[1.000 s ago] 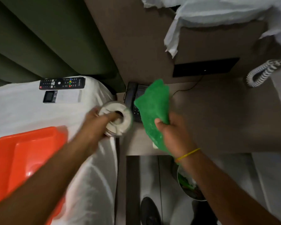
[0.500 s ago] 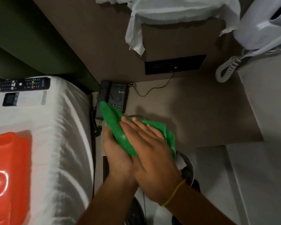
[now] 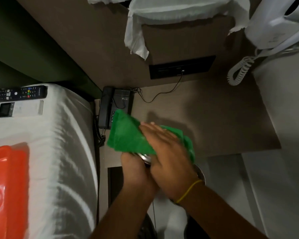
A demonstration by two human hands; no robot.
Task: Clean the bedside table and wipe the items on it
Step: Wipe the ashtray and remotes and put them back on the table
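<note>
While my right hand (image 3: 169, 152) is pressing the green cloth (image 3: 128, 137) down with its fingers (image 3: 155, 130) stretched out flat, my left hand (image 3: 135, 168) is cupping a small round dish (image 3: 145, 158) from underneath, its fingers curled closed around it. Only a shiny sliver of the dish is showing between my two hands, since the cloth is covering the rest. I am holding all of this just above the front edge of the brown worktop (image 3: 214, 121). One corner of the cloth is hanging over the keypad of the black telephone (image 3: 114, 104), which is sitting at the back left corner of the worktop, its thin cord running up to a dark wall panel (image 3: 181, 67). On the bed (image 3: 59, 152) to my left, a black remote (image 3: 19, 93) is lying beside a white remote (image 3: 20, 108), well apart from an orange tray (image 3: 7, 187) nearer to me. A yellow band (image 3: 188, 191) is circling my right wrist.
</note>
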